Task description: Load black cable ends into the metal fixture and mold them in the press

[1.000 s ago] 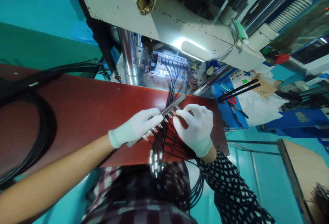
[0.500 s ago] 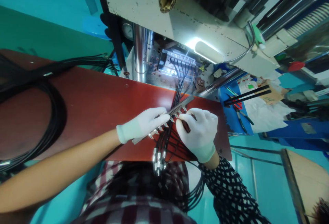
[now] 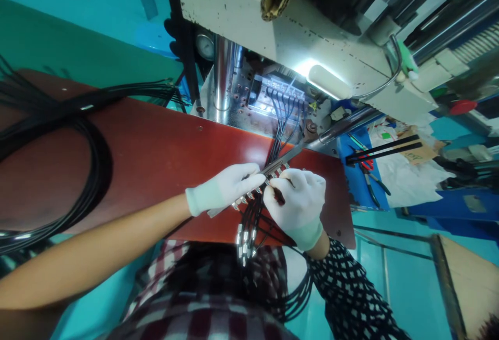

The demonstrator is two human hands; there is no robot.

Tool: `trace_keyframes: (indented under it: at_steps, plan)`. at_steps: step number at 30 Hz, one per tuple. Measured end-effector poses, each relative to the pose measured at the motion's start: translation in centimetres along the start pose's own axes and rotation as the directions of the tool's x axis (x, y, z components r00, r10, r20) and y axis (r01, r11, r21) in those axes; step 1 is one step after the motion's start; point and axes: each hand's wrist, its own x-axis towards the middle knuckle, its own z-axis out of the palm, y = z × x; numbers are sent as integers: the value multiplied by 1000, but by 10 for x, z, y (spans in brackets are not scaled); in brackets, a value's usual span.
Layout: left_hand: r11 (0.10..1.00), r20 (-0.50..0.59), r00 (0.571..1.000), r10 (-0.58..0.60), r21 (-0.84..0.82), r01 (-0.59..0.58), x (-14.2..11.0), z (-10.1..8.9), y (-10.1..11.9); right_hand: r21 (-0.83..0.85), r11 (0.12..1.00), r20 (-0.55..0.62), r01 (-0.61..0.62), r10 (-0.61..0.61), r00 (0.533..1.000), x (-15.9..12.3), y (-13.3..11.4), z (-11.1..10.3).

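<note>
My left hand (image 3: pixel 232 186), in a white glove, is closed on a long grey metal bar (image 3: pixel 289 156) that lies slantwise above the bench. Small shiny metal connectors (image 3: pixel 250 195) sit in a row along its near edge. My right hand (image 3: pixel 298 205), also gloved and dark-stained at the fingers, is closed in a pinch at the bar's right part, against the connector row. Its fingertips hide whatever they grip. Below the bar hang black cables (image 3: pixel 255 212), and a bunch of silver cable ends (image 3: pixel 245 241) dangles at the bench's front edge.
A press (image 3: pixel 241 7) with a bright lamp (image 3: pixel 330 81) stands ahead. In it, a lit metal mould (image 3: pixel 265 103) has several cables running out. Coiled black cables (image 3: pixel 102 158) lie on the red-brown bench (image 3: pixel 163 153) at left. Pliers (image 3: pixel 370 186) rest on a blue surface at right.
My right hand has shifted slightly left along the connector row, its fingers curled closer to the bar. The left hand keeps its hold, and the whole view has moved a little.
</note>
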Motion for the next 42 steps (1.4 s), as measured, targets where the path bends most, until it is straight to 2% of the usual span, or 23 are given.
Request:
trace_keyframes:
  at_steps: [7,11,17,20,24,34,37,42]
  plan:
    - [1000,-19,1000,-4,18,4,1,-1,-2,-4,1000,50,-23,23,998,-1,-5,-12]
    - [999,-28,1000,-10,37,11,1,-2,1,41,999,82,24,-28,996,-2,-11,-11]
    - [1000,-35,999,7,-11,-7,1,0,3,49,998,43,30,-32,999,-2,-12,2]
    - [999,-50,998,41,-15,-42,1,1,2,42,999,63,24,-27,998,-2,-14,-3]
    - [996,-46,999,-8,-89,4,1,2,2,38,999,103,36,-39,994,-1,-20,-13]
    - [985,-45,999,-25,-174,17,0,4,1,89,993,165,75,-89,982,0,-29,-12]
    - [988,-63,998,-24,-151,14,2,4,1,120,990,189,70,-92,978,-1,-32,-12]
    - [999,-92,995,28,-20,-30,3,4,-2,184,979,227,85,-126,966,-3,-42,-14]
